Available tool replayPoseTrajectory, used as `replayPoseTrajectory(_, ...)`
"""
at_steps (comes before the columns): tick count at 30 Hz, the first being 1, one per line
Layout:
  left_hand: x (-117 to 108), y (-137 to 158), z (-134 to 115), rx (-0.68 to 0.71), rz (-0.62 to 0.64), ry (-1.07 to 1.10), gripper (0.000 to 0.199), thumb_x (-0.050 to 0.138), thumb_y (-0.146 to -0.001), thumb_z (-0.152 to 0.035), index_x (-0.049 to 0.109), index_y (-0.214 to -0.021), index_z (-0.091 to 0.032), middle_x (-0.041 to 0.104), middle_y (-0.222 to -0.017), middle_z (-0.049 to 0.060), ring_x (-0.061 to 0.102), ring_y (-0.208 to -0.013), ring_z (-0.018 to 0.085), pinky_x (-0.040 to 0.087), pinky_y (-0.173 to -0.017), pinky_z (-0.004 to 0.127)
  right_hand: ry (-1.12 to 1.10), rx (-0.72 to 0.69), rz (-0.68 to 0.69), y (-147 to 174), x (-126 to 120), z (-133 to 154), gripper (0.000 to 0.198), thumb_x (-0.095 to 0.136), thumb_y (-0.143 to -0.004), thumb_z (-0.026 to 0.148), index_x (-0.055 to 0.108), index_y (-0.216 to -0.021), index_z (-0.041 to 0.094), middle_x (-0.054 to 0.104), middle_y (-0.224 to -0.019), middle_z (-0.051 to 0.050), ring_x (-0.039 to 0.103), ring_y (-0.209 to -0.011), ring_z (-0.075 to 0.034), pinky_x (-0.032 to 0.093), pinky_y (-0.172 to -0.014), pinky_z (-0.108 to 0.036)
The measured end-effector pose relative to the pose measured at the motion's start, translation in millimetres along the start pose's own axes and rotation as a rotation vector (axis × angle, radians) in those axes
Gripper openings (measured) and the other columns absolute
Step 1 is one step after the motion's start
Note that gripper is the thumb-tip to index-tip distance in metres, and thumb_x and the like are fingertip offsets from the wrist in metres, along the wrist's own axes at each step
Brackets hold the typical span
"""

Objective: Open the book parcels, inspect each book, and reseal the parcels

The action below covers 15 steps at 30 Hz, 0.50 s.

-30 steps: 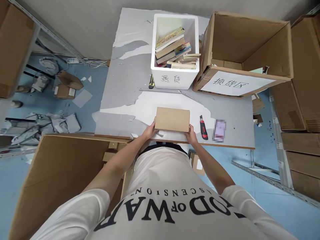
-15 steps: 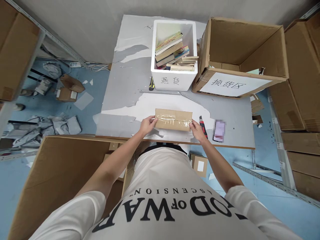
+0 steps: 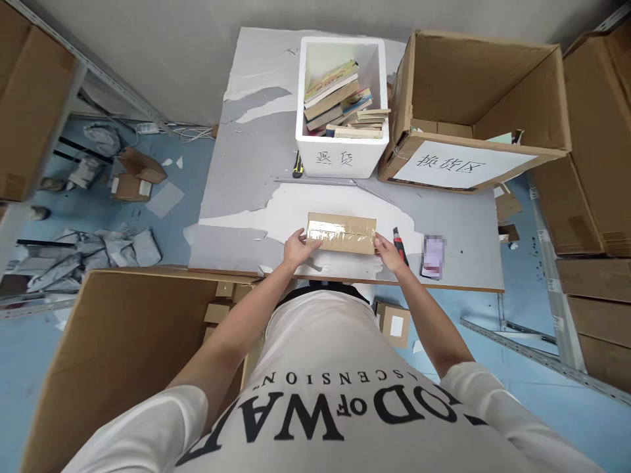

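**Parcel turned, taped side up**

Head view: your left hand (image 3: 297,248) and right hand (image 3: 389,253) grip the ends of the small cardboard parcel (image 3: 341,232), fingers closed on it. A second ago its plain face showed; now the taped seam faces you, near the tabletop's (image 3: 246,190) near edge, beside the red utility knife (image 3: 399,242).

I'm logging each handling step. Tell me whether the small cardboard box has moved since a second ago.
Yes. The small cardboard box has been rolled over on the table beside the red cutter: its taped face now shows, where a plain face showed before.
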State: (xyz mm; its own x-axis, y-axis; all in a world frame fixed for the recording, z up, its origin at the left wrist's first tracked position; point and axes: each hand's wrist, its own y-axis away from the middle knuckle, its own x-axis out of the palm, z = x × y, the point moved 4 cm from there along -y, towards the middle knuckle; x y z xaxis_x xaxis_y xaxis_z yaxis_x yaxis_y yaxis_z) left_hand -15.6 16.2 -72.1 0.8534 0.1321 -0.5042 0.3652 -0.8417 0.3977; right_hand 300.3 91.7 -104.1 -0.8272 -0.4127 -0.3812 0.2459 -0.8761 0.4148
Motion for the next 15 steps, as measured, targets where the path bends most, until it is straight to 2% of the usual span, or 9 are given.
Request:
replayPoseTrajectory(2, 2.1, 7.3, 0.5, -0.054, -0.106, 0.012, 0.088, 0.079, -0.061, -0.052, 0.046, -0.134, -0.014, 0.063, -0.119, 0.015, 0.063, -0.105, 0.028, 0.048, -0.089, 0.04, 0.138, 0.026, -0.208, 5.3, -16.1, -12.5, 0.059, 0.04, -0.089, 0.055, 0.052, -0.132, 0.018, 0.063, -0.115, -0.013, 0.061, -0.1, -0.025, 0.046, -0.096, -0.047)
replayPoseTrajectory(3, 2.9, 12.1, -1.2, -0.045, -0.176, -0.008, 0.084, 0.079, -0.062, -0.05, 0.048, -0.131, -0.016, 0.062, -0.12, 0.014, 0.062, -0.106, 0.027, 0.048, -0.09, 0.04, 0.236, 0.055, -0.319, 8.6, -24.7, -19.8, 0.056, 0.045, -0.087, 0.053, 0.054, -0.129, 0.016, 0.06, -0.119, -0.016, 0.057, -0.108, -0.029, 0.043, -0.099, -0.049)
replayPoseTrajectory(4, 4.1, 17.4, -4.6, 0.0, -0.245, -0.047, 0.074, 0.078, -0.065, -0.049, 0.051, -0.126, -0.017, 0.061, -0.119, 0.013, 0.06, -0.108, 0.027, 0.047, -0.091, 0.042, 0.334, 0.1, -0.4, 11.6, -31.8, -27.9, 0.054, 0.052, -0.084, 0.049, 0.055, -0.126, 0.015, 0.056, -0.124, -0.019, 0.052, -0.116, -0.032, 0.039, -0.102, -0.052)
replayPoseTrajectory(6, 8.7, 27.6, -13.7, 0.151, -0.346, -0.173, 0.045, 0.072, -0.074, -0.044, 0.06, -0.11, -0.02, 0.06, -0.117, 0.012, 0.055, -0.113, 0.029, 0.042, -0.097, 0.045, 0.484, 0.229, -0.44, 15.1, -40.2, -46.0, 0.055, 0.064, -0.076, 0.041, 0.053, -0.123, 0.015, 0.05, -0.129, -0.023, 0.044, -0.124, -0.038, 0.036, -0.103, -0.056)
replayPoseTrajectory(8, 18.4, 34.1, -22.0, 0.34, -0.307, -0.307, 0.016, 0.059, -0.086, -0.033, 0.066, -0.096, -0.023, 0.063, -0.111, 0.01, 0.053, -0.115, 0.028, 0.037, -0.101, 0.047, 0.541, 0.34, -0.393, 15.6, -42.3, -61.9, 0.057, 0.067, -0.073, 0.035, 0.05, -0.123, 0.016, 0.048, -0.129, -0.024, 0.043, -0.126, -0.04, 0.036, -0.102, -0.058)
replayPoseTrajectory(9, 23.8, 35.8, -24.4, 0.426, -0.244, -0.362, 0.015, 0.053, -0.089, -0.026, 0.068, -0.092, -0.024, 0.065, -0.108, 0.009, 0.054, -0.113, 0.027, 0.037, -0.1, 0.046, 0.543, 0.364, -0.373, 15.2, -42.3, -67.1, 0.055, 0.067, -0.073, 0.033, 0.05, -0.123, 0.016, 0.048, -0.128, -0.023, 0.043, -0.125, -0.04, 0.036, -0.102, -0.059)
replayPoseTrajectory(12, 33.0, 38.2, -24.0, 0.599, -0.083, -0.473, 0.034, 0.041, -0.089, -0.012, 0.069, -0.1, -0.026, 0.068, -0.105, 0.008, 0.057, -0.108, 0.024, 0.039, -0.098, 0.045, 0.477, 0.319, -0.361, 13.3, -43.3, -66.1, 0.054, 0.059, -0.077, 0.031, 0.048, -0.128, 0.016, 0.049, -0.125, -0.022, 0.046, -0.124, -0.039, 0.034, -0.103, -0.058)
replayPoseTrajectory(15, 33.5, 44.0, -18.7, 0.719, -0.041, -0.545, 0.043, 0.042, -0.086, -0.012, 0.063, -0.121, -0.025, 0.065, -0.118, 0.01, 0.053, -0.118, 0.025, 0.037, -0.104, 0.047, 0.386, 0.152, -0.392, 13.1, -49.1, -34.0, 0.056, 0.04, -0.087, 0.031, 0.037, -0.141, 0.016, 0.049, -0.129, -0.021, 0.047, -0.125, -0.036, 0.035, -0.104, -0.055)
